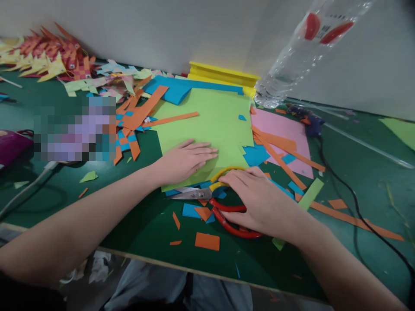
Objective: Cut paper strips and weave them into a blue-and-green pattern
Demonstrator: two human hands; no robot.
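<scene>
My left hand point(191, 160) lies flat, fingers stretched out, on a light green paper sheet point(207, 112) with notched right edges. In my right hand point(256, 196) is a pair of scissors point(201, 194) with one yellow and one red handle loop. The scissors' blades point left, slightly parted, just below the sheet's lower edge. Beneath and around the blades lie blue and orange paper scraps point(202, 214). An orange paper rectangle point(207, 241) rests nearer the table's front edge. A narrow orange strip point(178, 119) lies across the green sheet.
Woven paper fish point(48, 56) are piled at the back left. A clear plastic bottle point(298, 56) stands at the back right, near a glue gun point(308, 121) with a black cable. Pink paper point(282, 134) lies under orange strips. A pixelated object point(78, 134) is at left.
</scene>
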